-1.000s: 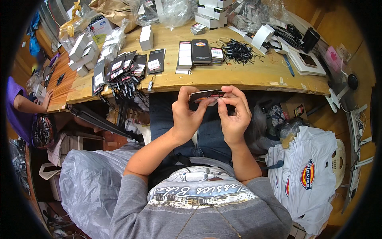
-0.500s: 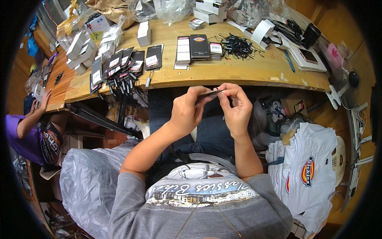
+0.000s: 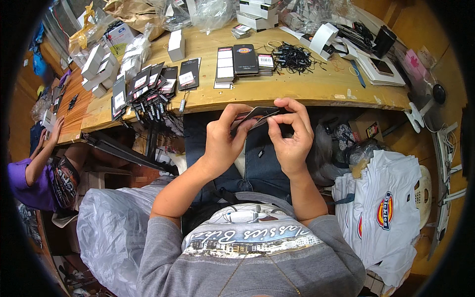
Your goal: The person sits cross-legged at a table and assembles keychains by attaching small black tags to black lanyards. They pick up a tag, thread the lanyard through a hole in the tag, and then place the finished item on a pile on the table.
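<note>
Both of my hands are raised above my lap, just below the front edge of the wooden table. My left hand pinches the left end of a dark hang tag. My right hand grips the tag's right end with thumb and fingers curled over it. Dark denim cloth lies across my lap under the hands. On the table right above sit a stack of black and white tags and a heap of black strings.
A fan of black tags with cords hangs over the table's left part. White boxes and plastic bags crowd the back. A stack of white shirts is at my right, a clear plastic bag at my left. Another person's arm reaches in far left.
My hands have stayed together on the tag, with my fingers shifting slightly along it. The person at far left has reached an arm up to the table.
</note>
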`<state>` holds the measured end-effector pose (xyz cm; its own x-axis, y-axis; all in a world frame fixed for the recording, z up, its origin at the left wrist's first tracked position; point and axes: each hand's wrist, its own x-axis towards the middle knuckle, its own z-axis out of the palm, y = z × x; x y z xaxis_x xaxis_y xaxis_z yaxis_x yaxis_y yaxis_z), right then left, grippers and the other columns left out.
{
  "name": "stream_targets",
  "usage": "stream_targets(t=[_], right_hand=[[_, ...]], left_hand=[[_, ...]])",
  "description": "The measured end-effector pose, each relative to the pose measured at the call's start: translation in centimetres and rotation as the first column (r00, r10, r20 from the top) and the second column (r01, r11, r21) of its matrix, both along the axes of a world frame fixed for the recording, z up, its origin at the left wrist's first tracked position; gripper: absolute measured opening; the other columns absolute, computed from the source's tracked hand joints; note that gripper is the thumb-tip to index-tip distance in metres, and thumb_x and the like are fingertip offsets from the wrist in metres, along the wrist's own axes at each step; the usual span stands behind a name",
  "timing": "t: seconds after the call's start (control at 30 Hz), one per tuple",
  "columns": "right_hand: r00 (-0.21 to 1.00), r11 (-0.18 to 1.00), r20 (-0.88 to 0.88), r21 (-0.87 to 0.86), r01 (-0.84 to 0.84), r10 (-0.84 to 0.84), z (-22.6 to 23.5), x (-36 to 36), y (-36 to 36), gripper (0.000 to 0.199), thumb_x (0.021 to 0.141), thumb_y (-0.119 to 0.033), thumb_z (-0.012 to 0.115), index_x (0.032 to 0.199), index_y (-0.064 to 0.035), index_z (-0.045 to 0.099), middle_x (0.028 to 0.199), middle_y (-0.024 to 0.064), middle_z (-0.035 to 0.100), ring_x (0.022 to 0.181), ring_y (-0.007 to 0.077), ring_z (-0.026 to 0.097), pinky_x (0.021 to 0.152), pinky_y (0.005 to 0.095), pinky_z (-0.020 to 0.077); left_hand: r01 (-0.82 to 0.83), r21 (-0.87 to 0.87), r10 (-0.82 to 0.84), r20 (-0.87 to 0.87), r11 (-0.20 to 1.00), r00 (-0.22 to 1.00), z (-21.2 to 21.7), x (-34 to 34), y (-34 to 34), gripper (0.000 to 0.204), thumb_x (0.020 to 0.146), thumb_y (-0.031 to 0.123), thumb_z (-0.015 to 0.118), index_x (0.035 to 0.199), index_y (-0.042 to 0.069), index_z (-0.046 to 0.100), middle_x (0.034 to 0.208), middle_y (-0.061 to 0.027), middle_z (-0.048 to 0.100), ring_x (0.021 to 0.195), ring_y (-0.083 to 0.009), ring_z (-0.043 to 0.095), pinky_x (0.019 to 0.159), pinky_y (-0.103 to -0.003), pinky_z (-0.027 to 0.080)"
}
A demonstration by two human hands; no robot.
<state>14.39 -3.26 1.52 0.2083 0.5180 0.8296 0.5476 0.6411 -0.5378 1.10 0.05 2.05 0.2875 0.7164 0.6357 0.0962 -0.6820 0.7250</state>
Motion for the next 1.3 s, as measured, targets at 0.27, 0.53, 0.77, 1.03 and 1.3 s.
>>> stream_targets(t=[0.27,0.53,0.77,1.03,1.3], right_hand=[[0.999,0.997,-0.006,-0.062,-0.040,0.040,0.1,0.2,-0.3,0.013,0.062,0.005,0.060,0.070,-0.0008,0.050,0.090,0.0107,0.054,0.084,0.0245,0.052,0.073,0.0292,0.0402],[0.990,0.993,-0.105,-0.062,-0.102,0.095,-0.8,0.3,0.2,0.014,0.062,0.001,0.062,0.071,-0.0023,0.052,0.090,0.0102,0.050,0.084,0.0251,0.050,0.074,0.0305,0.0389],[0.948,0.967,0.211,0.143,0.213,-0.240,-0.3,-0.4,-0.9,0.019,0.058,-0.006,0.067,0.072,-0.0082,0.055,0.082,0.0053,0.043,0.080,0.0225,0.042,0.070,0.0322,0.0343],[0.929,0.946,0.238,0.226,0.232,-0.285,-0.3,-0.3,-1.2,0.020,0.057,-0.006,0.068,0.073,-0.0084,0.055,0.075,0.0028,0.043,0.073,0.0199,0.042,0.065,0.0325,0.0318],[0.942,0.964,0.236,0.173,0.203,-0.240,0.2,-0.3,-1.5,0.019,0.056,-0.006,0.067,0.070,-0.0087,0.054,0.074,0.0032,0.044,0.074,0.0198,0.043,0.067,0.0325,0.0318]], left_hand=[[0.006,0.203,0.011,-0.086,0.979,0.996,0.0,-0.2,-0.3,0.029,0.065,-0.011,0.051,0.092,0.000,0.050,0.075,-0.0143,0.057,0.068,-0.0235,0.060,0.057,-0.026,0.048],[0.090,0.132,-0.086,-0.035,0.987,0.996,-0.4,-0.1,0.0,0.028,0.068,-0.013,0.045,0.093,-0.001,0.051,0.085,-0.0157,0.056,0.076,-0.0215,0.058,0.063,-0.025,0.046],[0.217,-0.306,-0.103,0.350,0.927,0.931,0.2,0.0,-0.3,0.013,0.073,-0.005,0.052,0.086,-0.003,0.056,0.088,-0.0098,0.055,0.082,-0.0102,0.052,0.068,-0.020,0.043],[0.326,-0.188,-0.235,0.388,0.927,0.891,0.5,-0.1,-0.7,0.011,0.071,-0.005,0.055,0.082,-0.005,0.057,0.084,-0.0100,0.055,0.075,-0.0125,0.053,0.066,-0.021,0.044],[0.263,0.099,-0.269,0.048,0.960,0.962,1.4,-0.8,-0.1,0.012,0.068,-0.005,0.055,0.078,-0.002,0.059,0.077,-0.0092,0.056,0.071,-0.0154,0.055,0.058,-0.024,0.044]])
